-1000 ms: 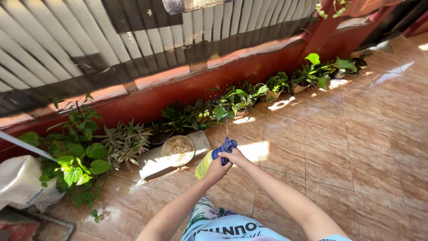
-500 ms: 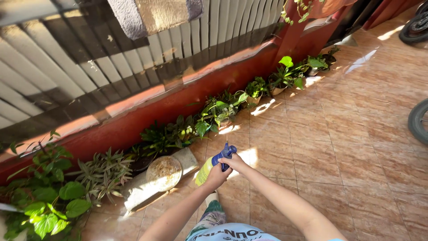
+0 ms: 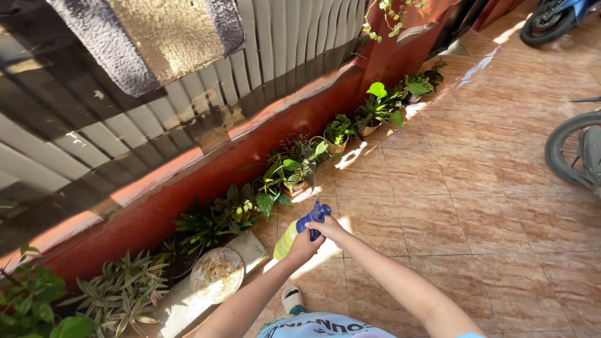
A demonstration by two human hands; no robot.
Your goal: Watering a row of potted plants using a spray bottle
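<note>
At the far left we see leafy green plants (image 3: 37, 307) and a clump of striped, spiky leaves (image 3: 122, 294) against the low red wall (image 3: 156, 206). Just right of them a round shallow dish (image 3: 216, 274), pale and speckled, rests on a grey concrete block (image 3: 247, 247) that lies along the foot of the wall. Behind, a row of dark green plants (image 3: 216, 219) runs on toward the right.

In the middle, above the tiled floor (image 3: 438, 206), we hold a spray bottle (image 3: 299, 230). Its body is yellow-green and see-through, tilted with the bottom down to the left; its head is blue, with the nozzle pointing up and away toward the broad-leaved plant (image 3: 285, 172) by the wall. Our left hand (image 3: 302, 246) is wrapped closed around the bottle's neck and upper body from below. Our right hand (image 3: 328, 226) comes in from the right and is curled over the blue head, fingers on the trigger side; we cannot tell how far the trigger is pressed. The two hands touch each other around the bottle.

Below the hands a light shoe (image 3: 292, 299) shows on the tiles. Further right along the wall stand more small potted plants (image 3: 375, 106), in sun. At the right edge a dark wheel (image 3: 566, 153) stands on the floor.
</note>
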